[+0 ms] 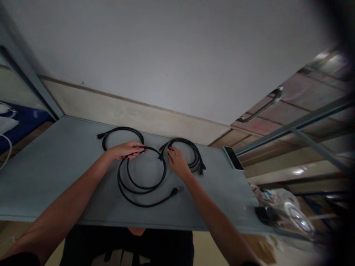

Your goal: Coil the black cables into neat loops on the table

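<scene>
My left hand (128,150) is closed on a black cable (144,187), pinching it where its loops meet. The cable lies in loose rings on the grey table, one ring reaching left to a plug (100,136), another plug (174,191) lying toward the front. To the right is a second, coiled black cable (198,155), with its connectors (203,168) at the coil's right edge. My right hand (176,159) rests at the left side of this coil, between the two cables. Its fingers are apart, fingertips touching or just above the cable; the exact contact is unclear.
A phone-like device with a dark screen (233,158) lies at the table's (69,147) right end. A white panel (155,55) rises behind, with a metal handle (262,105). Grey frame posts (41,85) flank the table. A black cylindrical object (265,215) is at the right front corner.
</scene>
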The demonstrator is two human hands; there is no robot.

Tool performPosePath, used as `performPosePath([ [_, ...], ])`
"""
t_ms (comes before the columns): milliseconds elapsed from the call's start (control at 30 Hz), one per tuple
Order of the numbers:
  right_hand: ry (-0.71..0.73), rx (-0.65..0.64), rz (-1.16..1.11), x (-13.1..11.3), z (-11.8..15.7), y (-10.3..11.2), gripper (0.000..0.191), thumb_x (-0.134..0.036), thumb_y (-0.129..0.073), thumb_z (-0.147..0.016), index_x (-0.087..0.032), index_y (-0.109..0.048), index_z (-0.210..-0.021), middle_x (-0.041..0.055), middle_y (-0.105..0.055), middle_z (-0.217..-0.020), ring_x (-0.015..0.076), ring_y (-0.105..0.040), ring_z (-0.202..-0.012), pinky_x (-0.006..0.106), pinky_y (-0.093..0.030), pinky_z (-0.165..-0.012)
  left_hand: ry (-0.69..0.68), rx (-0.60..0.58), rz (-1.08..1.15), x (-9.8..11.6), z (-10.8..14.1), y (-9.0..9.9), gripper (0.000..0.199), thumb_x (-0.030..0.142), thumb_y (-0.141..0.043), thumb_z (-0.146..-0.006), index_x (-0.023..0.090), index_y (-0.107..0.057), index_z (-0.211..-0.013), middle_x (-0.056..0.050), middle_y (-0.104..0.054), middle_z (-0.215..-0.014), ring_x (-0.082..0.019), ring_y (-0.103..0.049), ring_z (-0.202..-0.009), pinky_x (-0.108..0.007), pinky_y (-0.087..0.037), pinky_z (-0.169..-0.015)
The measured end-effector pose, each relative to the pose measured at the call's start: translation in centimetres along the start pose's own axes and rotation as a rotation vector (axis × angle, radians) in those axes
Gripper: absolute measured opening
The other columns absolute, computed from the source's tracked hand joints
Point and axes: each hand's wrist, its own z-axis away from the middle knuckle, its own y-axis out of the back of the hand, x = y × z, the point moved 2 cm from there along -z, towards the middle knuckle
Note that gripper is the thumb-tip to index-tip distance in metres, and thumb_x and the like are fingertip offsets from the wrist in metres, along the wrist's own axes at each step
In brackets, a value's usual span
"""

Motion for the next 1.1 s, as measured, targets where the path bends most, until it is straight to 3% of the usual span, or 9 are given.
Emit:
performPosePath([
  [167,0.028,-0.084,0.062,-0.8,-3.6,-1.3,0.038,-0.027,-0.038,-0.101,-0.022,-0.059,-0.133,0.0125,-0.049,-0.148,0.0337,-0.033,-0.140,0.054,-0.034,-0.106,-0.072,0.098,-0.214,0.1,-0.3,-0.4,0.051,0.050,-0.061,-0.086,0.015,-0.059,-0.122,0.000,-0.058,-0.073,-0.010,-0.052,-0.052,-0.021,-0.031,-0.045],
  [267,0.018,-0.067,0.049,-0.4,-3.4,-1.4,0.036,-0.037,-0.038,-0.103,-0.021,-0.067,-0.118,0.0121,-0.056,-0.141,0.0324,-0.034,-0.140,0.054,-0.031,-0.108,-0.092,0.162,-0.188,0.4,-0.3,-0.4,0.046,0.043,-0.060,-0.086,0.015,-0.056,-0.123,-0.005,-0.064,-0.089,-0.012,-0.059,-0.062,-0.022,-0.039,-0.051],
  [400,-0.014,-0.060,0.032,0.5,-1.5,-0.6,0.036,-0.040,-0.042,-0.102,-0.022,-0.071,-0.110,0.0131,-0.056,-0.139,0.0309,-0.037,-0.138,0.052,-0.031,-0.107,-0.124,0.213,-0.123,0.2,-0.2,0.1,0.052,0.023,-0.061,-0.075,0.021,-0.046,-0.126,-0.010,-0.061,-0.120,-0.016,-0.065,-0.079,-0.020,-0.038,-0.049],
  [467,-0.016,-0.051,0.000,0.3,-0.9,0.0,0.034,-0.039,-0.044,-0.101,-0.022,-0.070,-0.116,0.0138,-0.054,-0.141,0.0317,-0.038,-0.138,0.053,-0.033,-0.106,-0.192,0.232,-0.121,0.0,-0.3,0.5,0.057,0.015,-0.060,-0.069,0.023,-0.043,-0.123,-0.011,-0.056,-0.131,-0.019,-0.065,-0.091,-0.020,-0.042,-0.052],
  [567,0.006,0.050,-0.123,-1.3,-1.0,0.9,0.035,-0.033,-0.043,-0.101,-0.021,-0.064,-0.128,0.0145,-0.055,-0.139,0.0290,-0.044,-0.134,0.050,-0.037,-0.106,-0.331,0.255,-0.159,0.0,-0.5,0.6,0.054,0.009,-0.057,-0.063,0.020,-0.044,-0.113,-0.013,-0.053,-0.133,-0.021,-0.061,-0.110,-0.028,-0.051,-0.078],
  [667,0.093,0.137,-0.299,-4.0,-2.2,1.2,0.037,-0.028,-0.046,-0.100,-0.022,-0.058,-0.135,0.0136,-0.060,-0.131,0.0249,-0.052,-0.125,0.045,-0.041,-0.107,-0.419,0.258,-0.114,0.4,-0.8,-0.1,0.052,0.005,-0.057,-0.064,0.021,-0.041,-0.111,-0.015,-0.049,-0.139,-0.022,-0.057,-0.121,-0.035,-0.048,-0.095],
  [867,0.257,0.044,-0.529,-8.0,-4.5,-1.1,0.060,-0.014,-0.045,-0.096,-0.023,-0.033,-0.153,0.0134,-0.057,-0.128,0.0209,-0.058,-0.116,0.038,-0.051,-0.098,-0.465,0.234,-0.033,0.7,-1.2,-2.7,0.071,0.005,-0.064,-0.070,0.023,-0.032,-0.131,-0.022,-0.032,-0.155,-0.022,-0.053,-0.129,-0.039,-0.043,-0.106],
  [1000,0.310,0.055,-0.460,-7.9,-4.9,-1.4,0.050,-0.012,-0.048,-0.094,-0.025,-0.051,-0.143,0.0115,-0.059,-0.123,0.0219,-0.057,-0.116,0.038,-0.050,-0.100,-0.454,0.234,-0.036,0.4,-1.2,-3.3,0.083,0.008,-0.066,-0.074,0.026,-0.024,-0.142,-0.023,-0.022,-0.160,-0.023,-0.055,-0.128,-0.041,-0.045,-0.105],
  [1100,0.241,0.103,-0.418,-6.4,-4.8,-0.4,0.032,-0.019,-0.050,-0.097,-0.025,-0.066,-0.124,0.0088,-0.064,-0.108,0.0205,-0.062,-0.103,0.035,-0.053,-0.094,-0.430,0.214,0.006,0.6,-1.3,-3.1,0.082,0.014,-0.071,-0.076,0.026,-0.028,-0.144,-0.021,-0.038,-0.153,-0.022,-0.061,-0.119,-0.040,-0.049,-0.099],
])
